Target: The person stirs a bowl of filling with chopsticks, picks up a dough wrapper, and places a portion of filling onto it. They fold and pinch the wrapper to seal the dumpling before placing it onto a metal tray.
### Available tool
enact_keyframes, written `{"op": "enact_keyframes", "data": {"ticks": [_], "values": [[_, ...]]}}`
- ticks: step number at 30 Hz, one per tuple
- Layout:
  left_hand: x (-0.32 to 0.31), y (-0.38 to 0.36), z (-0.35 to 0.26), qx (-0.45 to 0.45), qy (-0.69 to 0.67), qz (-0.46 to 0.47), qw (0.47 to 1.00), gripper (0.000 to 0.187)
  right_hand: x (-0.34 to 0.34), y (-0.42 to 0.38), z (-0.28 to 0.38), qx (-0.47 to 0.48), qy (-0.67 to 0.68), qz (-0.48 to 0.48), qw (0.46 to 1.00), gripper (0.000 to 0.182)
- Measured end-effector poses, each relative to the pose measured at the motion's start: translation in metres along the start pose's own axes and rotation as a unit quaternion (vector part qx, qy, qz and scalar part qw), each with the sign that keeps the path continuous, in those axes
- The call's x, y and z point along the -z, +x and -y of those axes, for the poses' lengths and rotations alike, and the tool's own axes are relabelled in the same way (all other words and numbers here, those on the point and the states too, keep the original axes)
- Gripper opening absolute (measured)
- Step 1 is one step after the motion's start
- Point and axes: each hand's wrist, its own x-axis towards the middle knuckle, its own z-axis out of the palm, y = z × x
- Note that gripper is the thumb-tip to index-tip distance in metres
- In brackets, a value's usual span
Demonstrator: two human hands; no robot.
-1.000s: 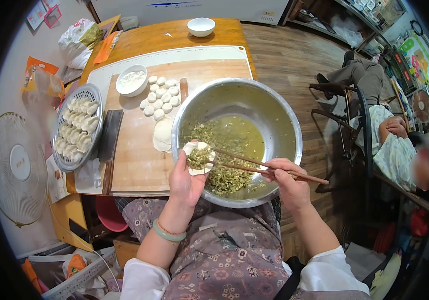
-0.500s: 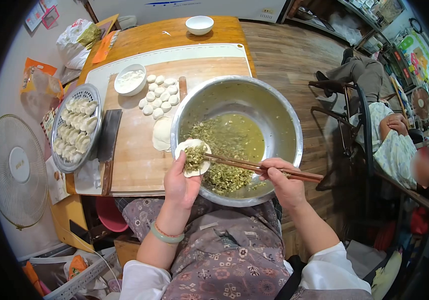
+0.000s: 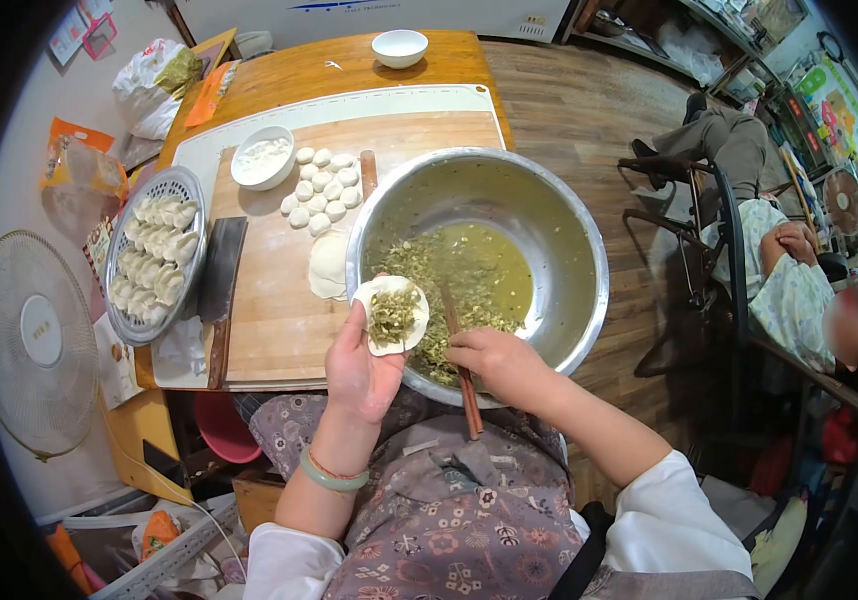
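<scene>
- I saw the left hand (image 3: 365,378) palm up and partly open, its fingers mostly hidden behind the dough wrapper (image 3: 420,327) that it held at the left edge of the basin.
- I could make out a mound of chopped green filling (image 3: 392,316) in the middle of that wrapper, which lay unfolded.
- I found the right hand (image 3: 497,362) closed round a pair of chopsticks (image 3: 468,393) above the near part of the basin, the far ends over the mix and the near ends pointing to the apron; I could not tell whether the tips touched the mix.
- Below both hands I had the steel basin (image 3: 564,225), with more chopped mix (image 3: 431,352) and liquid inside.
- Left of it, on the wooden board (image 3: 274,335), I noted overlapping flat dough rounds (image 3: 328,265), a cluster of small dough pieces (image 3: 321,187), a white bowl (image 3: 267,185) holding something white, and a cleaver (image 3: 219,270).
- Further left I saw folded dumplings (image 3: 154,262) in rows on a perforated tray (image 3: 196,190).
- Off to the right, I saw a person (image 3: 764,245) seated in a chair.
</scene>
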Motion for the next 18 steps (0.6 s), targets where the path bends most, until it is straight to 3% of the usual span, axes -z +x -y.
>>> {"op": "enact_keyframes", "data": {"ticks": [2, 4, 5, 6, 7, 8, 9, 11, 13, 15, 17, 18], "values": [[-0.006, -0.002, 0.0, 0.003, 0.008, -0.005, 1.0, 0.041, 0.003, 0.003, 0.0, -0.015, 0.04, -0.003, 0.999, 0.029], [-0.011, -0.003, 0.005, 0.008, 0.011, -0.011, 1.0, 0.041, 0.006, 0.009, 0.006, -0.147, 0.182, -0.175, 0.956, 0.032], [-0.013, -0.003, 0.009, 0.016, 0.026, -0.008, 1.0, 0.042, 0.005, 0.013, 0.007, -0.151, 0.182, -0.175, 0.956, 0.032], [-0.016, -0.003, 0.012, 0.025, 0.042, -0.003, 0.999, 0.043, 0.003, 0.02, 0.008, -0.226, 0.515, -0.201, 0.802, 0.037], [-0.018, -0.003, 0.018, 0.032, 0.046, -0.002, 0.998, 0.043, -0.001, 0.027, 0.012, -0.265, 0.777, -0.203, 0.534, 0.044], [-0.022, -0.002, 0.025, 0.029, 0.049, -0.007, 0.998, 0.045, -0.007, 0.033, 0.018, -0.202, 0.843, -0.18, 0.465, 0.058], [-0.026, -0.001, 0.033, 0.027, 0.051, -0.013, 0.998, 0.047, -0.009, 0.037, 0.024, -0.201, 0.843, -0.189, 0.462, 0.058], [-0.035, -0.002, 0.046, 0.032, 0.094, 0.0, 0.995, 0.052, -0.011, 0.039, 0.033, -0.179, 0.89, -0.219, 0.358, 0.059], [-0.037, -0.003, 0.053, -0.001, 0.168, 0.05, 0.984, 0.057, -0.01, 0.037, 0.033, -0.184, 0.888, -0.241, 0.346, 0.06], [-0.033, -0.008, 0.057, -0.019, 0.2, 0.012, 0.98, 0.059, -0.003, 0.034, 0.035, -0.181, 0.899, -0.241, 0.317, 0.067], [-0.021, -0.009, 0.051, -0.119, 0.395, 0.062, 0.909, 0.06, 0.001, 0.031, 0.031, -0.184, 0.89, -0.242, 0.339, 0.069], [-0.019, -0.011, 0.046, -0.111, 0.386, 0.042, 0.915, 0.048, 0.001, 0.03, 0.03, -0.181, 0.889, -0.241, 0.345, 0.069]]}}
